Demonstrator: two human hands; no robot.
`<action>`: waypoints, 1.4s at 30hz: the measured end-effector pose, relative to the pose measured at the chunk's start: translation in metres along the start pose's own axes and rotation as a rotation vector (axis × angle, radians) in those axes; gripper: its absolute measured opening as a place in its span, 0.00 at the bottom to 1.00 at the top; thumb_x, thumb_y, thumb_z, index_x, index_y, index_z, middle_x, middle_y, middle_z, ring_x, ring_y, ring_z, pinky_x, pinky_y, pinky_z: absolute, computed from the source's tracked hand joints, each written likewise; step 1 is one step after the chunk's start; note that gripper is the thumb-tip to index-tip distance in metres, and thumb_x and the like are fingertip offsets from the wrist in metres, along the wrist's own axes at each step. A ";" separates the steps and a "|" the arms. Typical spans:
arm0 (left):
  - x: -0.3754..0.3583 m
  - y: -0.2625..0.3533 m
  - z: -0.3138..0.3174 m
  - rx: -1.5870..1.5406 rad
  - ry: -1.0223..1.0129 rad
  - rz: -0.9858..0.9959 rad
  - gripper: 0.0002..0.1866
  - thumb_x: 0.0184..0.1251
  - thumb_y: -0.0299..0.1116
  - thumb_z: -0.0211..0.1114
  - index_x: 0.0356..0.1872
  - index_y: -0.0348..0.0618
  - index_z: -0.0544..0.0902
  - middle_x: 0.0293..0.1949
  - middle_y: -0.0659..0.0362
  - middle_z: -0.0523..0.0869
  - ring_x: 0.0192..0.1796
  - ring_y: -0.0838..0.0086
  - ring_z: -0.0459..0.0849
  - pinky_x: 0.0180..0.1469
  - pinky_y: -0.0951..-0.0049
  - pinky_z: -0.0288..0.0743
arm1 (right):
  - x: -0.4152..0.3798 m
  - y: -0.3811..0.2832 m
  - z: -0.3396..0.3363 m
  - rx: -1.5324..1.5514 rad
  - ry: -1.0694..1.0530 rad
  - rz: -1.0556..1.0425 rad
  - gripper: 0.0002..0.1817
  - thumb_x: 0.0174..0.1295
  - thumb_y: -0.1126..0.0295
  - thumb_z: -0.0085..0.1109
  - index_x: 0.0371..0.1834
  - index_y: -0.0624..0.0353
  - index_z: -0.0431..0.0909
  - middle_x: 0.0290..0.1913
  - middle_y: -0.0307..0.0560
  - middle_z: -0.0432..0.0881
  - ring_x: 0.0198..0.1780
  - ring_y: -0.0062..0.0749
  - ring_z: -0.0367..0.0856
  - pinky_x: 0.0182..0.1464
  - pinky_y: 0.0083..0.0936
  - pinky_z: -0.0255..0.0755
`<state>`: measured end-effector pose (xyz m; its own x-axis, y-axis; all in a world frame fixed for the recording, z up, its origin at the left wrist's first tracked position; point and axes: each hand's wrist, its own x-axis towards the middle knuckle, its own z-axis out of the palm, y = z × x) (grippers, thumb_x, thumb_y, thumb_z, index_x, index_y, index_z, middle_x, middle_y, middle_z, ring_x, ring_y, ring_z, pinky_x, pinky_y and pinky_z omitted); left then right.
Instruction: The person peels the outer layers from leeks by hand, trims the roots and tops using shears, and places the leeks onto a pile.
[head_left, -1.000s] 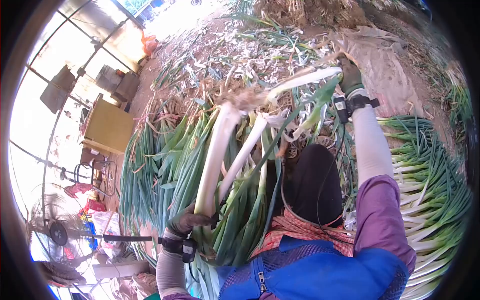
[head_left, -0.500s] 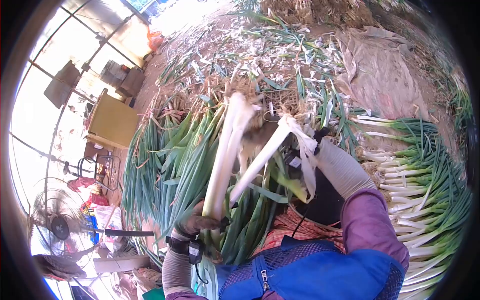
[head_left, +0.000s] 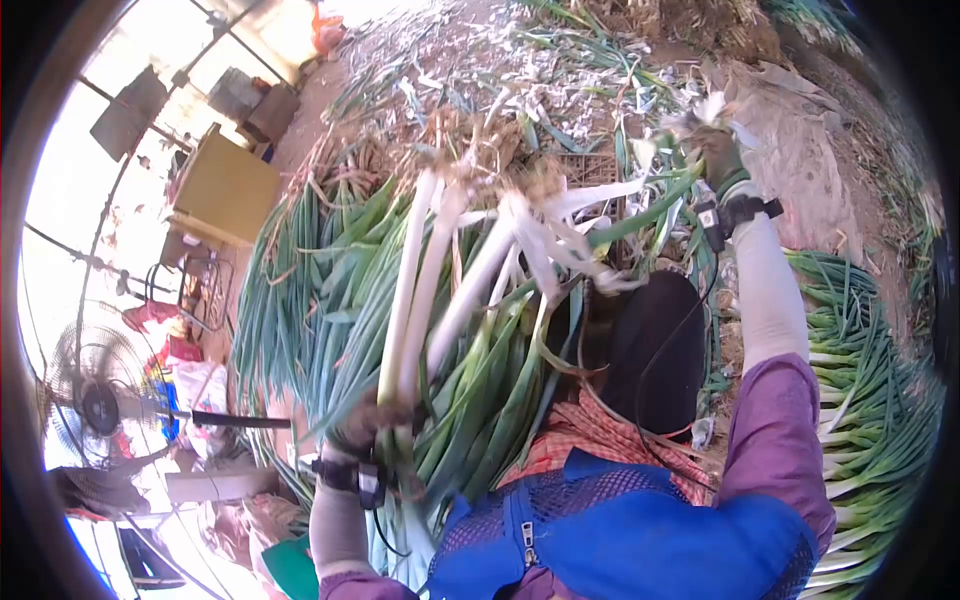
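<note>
My left hand, gloved, is wrapped round the lower part of several white-stalked green onions, whose roots point up and away from me. Peeled leaf layers hang loose to the right of these stalks. My right hand, also gloved, is raised at the upper right, its fingers closed round whitish leaf pieces; a long green leaf trails beside it toward the stalks. Under and beside my left hand lies a heap of untrimmed green onions.
Rows of green onions lie along the right. Leaf scraps litter the ground ahead, near a brown cloth and a crate. A fan and a yellowish cabinet stand at the left.
My right hand has moved up and to the right, away from the stalks, with leaf pieces in it. My left hand still holds the onions. The view has shifted slightly.
</note>
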<state>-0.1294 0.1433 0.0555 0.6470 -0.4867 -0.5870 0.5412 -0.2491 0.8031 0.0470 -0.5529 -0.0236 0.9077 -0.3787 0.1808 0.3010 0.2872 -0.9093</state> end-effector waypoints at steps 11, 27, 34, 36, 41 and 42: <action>0.034 0.076 0.061 0.180 0.129 0.143 0.27 0.56 0.36 0.70 0.56 0.34 0.77 0.44 0.57 0.85 0.45 0.73 0.82 0.52 0.72 0.75 | -0.286 0.064 0.329 0.280 -1.079 0.035 0.14 0.63 0.69 0.61 0.49 0.64 0.78 0.46 0.47 0.84 0.45 0.33 0.83 0.48 0.29 0.77; 0.034 0.042 0.031 -0.060 0.102 0.082 0.28 0.53 0.32 0.67 0.56 0.31 0.76 0.41 0.53 0.86 0.42 0.69 0.84 0.48 0.70 0.78 | -0.112 0.078 0.140 -0.308 -0.420 -0.319 0.13 0.69 0.75 0.47 0.45 0.64 0.83 0.54 0.54 0.83 0.55 0.34 0.82 0.54 0.27 0.77; 0.038 0.049 0.065 -0.099 -0.180 -0.045 0.32 0.44 0.32 0.70 0.54 0.31 0.75 0.39 0.48 0.85 0.38 0.64 0.86 0.43 0.66 0.82 | -0.153 0.057 0.225 -0.015 -0.589 0.022 0.18 0.67 0.65 0.56 0.56 0.61 0.78 0.50 0.48 0.82 0.55 0.35 0.80 0.55 0.30 0.74; 0.036 0.043 0.075 -0.181 -0.203 -0.076 0.33 0.38 0.31 0.72 0.52 0.29 0.76 0.37 0.46 0.85 0.36 0.61 0.87 0.42 0.64 0.84 | -0.158 0.059 0.226 -0.008 -0.642 0.035 0.18 0.68 0.65 0.55 0.56 0.62 0.78 0.49 0.47 0.82 0.54 0.34 0.81 0.55 0.30 0.74; 0.037 0.046 0.079 -0.106 -0.390 -0.007 0.30 0.53 0.31 0.68 0.59 0.31 0.73 0.44 0.49 0.85 0.43 0.63 0.86 0.49 0.66 0.80 | -0.152 0.047 0.215 -0.413 -0.743 -0.149 0.18 0.70 0.63 0.52 0.57 0.63 0.77 0.46 0.46 0.82 0.51 0.32 0.81 0.53 0.28 0.75; 0.037 0.044 0.077 -0.113 -0.381 -0.008 0.30 0.53 0.31 0.68 0.59 0.31 0.73 0.44 0.49 0.85 0.43 0.64 0.86 0.49 0.67 0.80 | -0.139 0.047 0.204 -0.519 -0.700 -0.197 0.19 0.71 0.63 0.51 0.57 0.63 0.77 0.46 0.46 0.82 0.51 0.31 0.81 0.52 0.28 0.75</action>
<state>-0.1231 0.0495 0.0771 0.4081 -0.7663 -0.4962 0.6147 -0.1712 0.7699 -0.0050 -0.3075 -0.0148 0.8753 0.2938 0.3841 0.4539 -0.2253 -0.8621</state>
